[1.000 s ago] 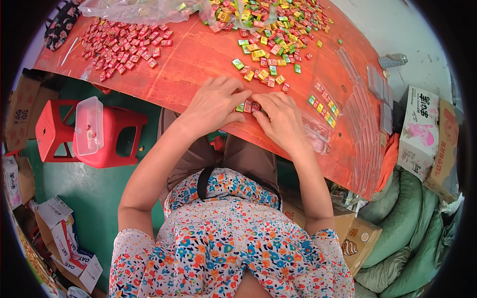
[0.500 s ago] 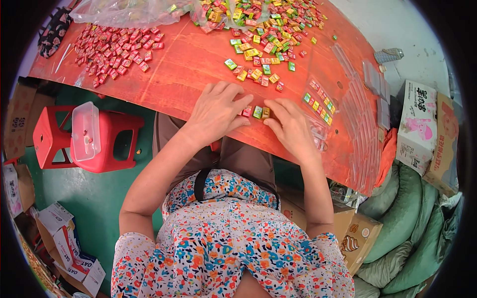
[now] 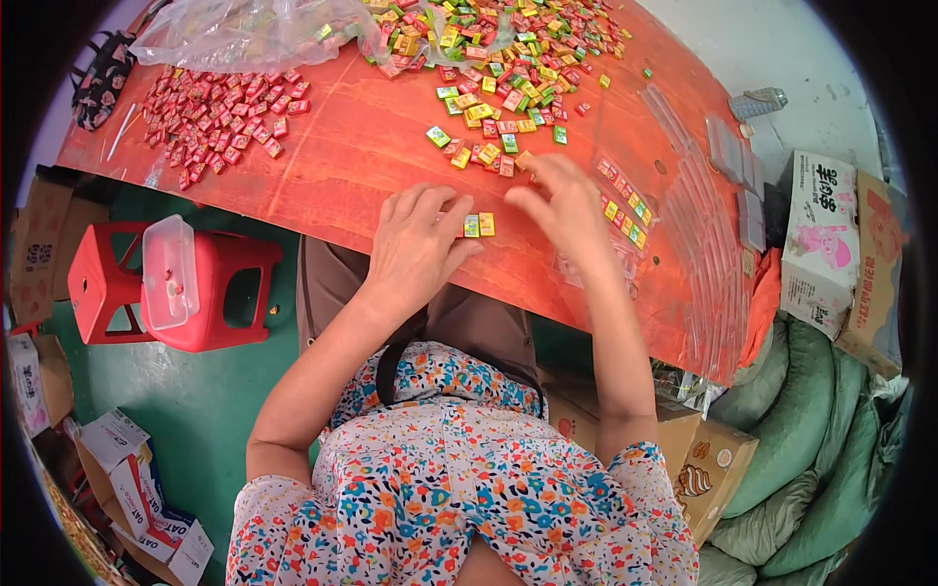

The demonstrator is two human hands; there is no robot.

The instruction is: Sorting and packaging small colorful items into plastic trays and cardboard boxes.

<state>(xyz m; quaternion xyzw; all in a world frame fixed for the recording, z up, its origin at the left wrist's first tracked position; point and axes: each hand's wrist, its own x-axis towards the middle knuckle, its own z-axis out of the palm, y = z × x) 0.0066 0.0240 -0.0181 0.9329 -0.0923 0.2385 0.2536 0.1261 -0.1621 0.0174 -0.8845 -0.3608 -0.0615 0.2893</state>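
Note:
My left hand (image 3: 415, 244) is at the table's near edge, its thumb and index finger around the left end of a short row of small bright boxes (image 3: 479, 225). A green-and-yellow one and a yellow one show beyond the fingers; the hand hides the rest. My right hand (image 3: 565, 205) is to the right of the row, thumb and fingers apart, its fingertips at the loose small boxes (image 3: 489, 154) nearest me. A clear plastic tray (image 3: 625, 202) beside the right hand has rows of red, yellow and green boxes in it.
A large mixed heap of small boxes (image 3: 518, 73) lies at the back, and a pile of red ones (image 3: 220, 122) at the left. Clear plastic bags (image 3: 254, 34) lie behind them. Overlapping clear trays (image 3: 694, 244) line the right side. Red stools (image 3: 220, 273) stand left of the table.
My right hand has left the row's right end and moved up towards the loose boxes, opening. The row has shifted left, with my left hand staying at its left end.

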